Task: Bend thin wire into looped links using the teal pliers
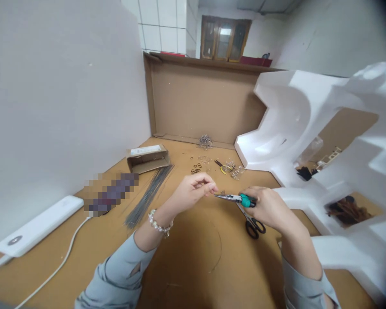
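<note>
My right hand is closed around needle-nose pliers with teal and black handles, their jaws pointing left. At the tip of the jaws, my left hand pinches with thumb and forefinger; whatever is between those fingers is too small to make out. A beaded bracelet circles the left wrist. Black-handled scissors lie under the pliers, partly hidden. Just beyond the hands are several small dark rings, a pair of yellow-handled cutters and a heap of wire pieces.
Left of the hands lies a bundle of straight wires beside an open cardboard box. A white power strip runs along the wall. White foam packing stands on the right. A wire ball sits near the cardboard back panel.
</note>
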